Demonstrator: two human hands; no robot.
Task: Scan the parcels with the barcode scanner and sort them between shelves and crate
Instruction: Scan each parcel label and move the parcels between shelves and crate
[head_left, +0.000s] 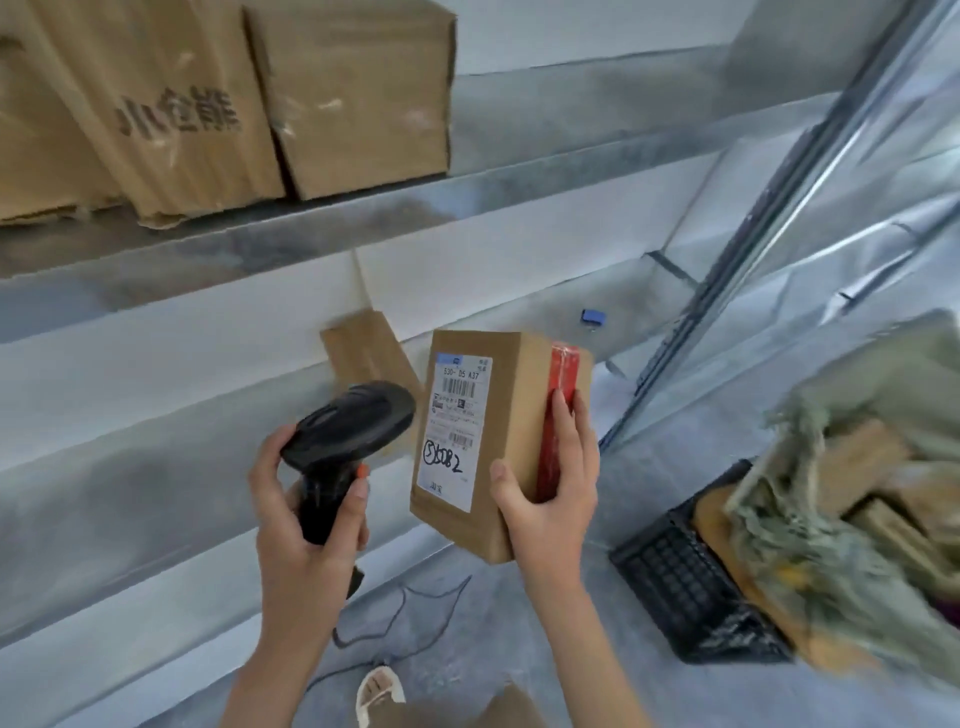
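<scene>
Fingers of the right hand (550, 483) wrap the red-taped edge of a brown parcel (511, 426), thumb pressed on its front face, holding it upright in the air in front of the metal shelves (291, 218). Just left of the parcel, the left hand (306, 499) is clenched round the grip of a black barcode scanner (343, 431), one fingertip at its orange trigger, the scanner head turned toward the parcel's white label (454, 431). Scanner head and parcel stand close but apart. The label reads "530- D5 A37" above a barcode, with a handwritten circled "5" and figures like "6082" lower down; the fine print is too small to read.

Behind the parcel a small brown box (363, 353) leans on the lower shelf, with bare shelf running right of it to a small blue object (594, 316). Above the parcel, large cartons (218, 98) sit at the upper shelf's front edge, one printed with blurred Chinese characters. Right of the parcel and lower, a black crate (680, 571) holds a greenish sack (831, 519) of cardboard parcels. Open grey floor lies between crate and shelves.
</scene>
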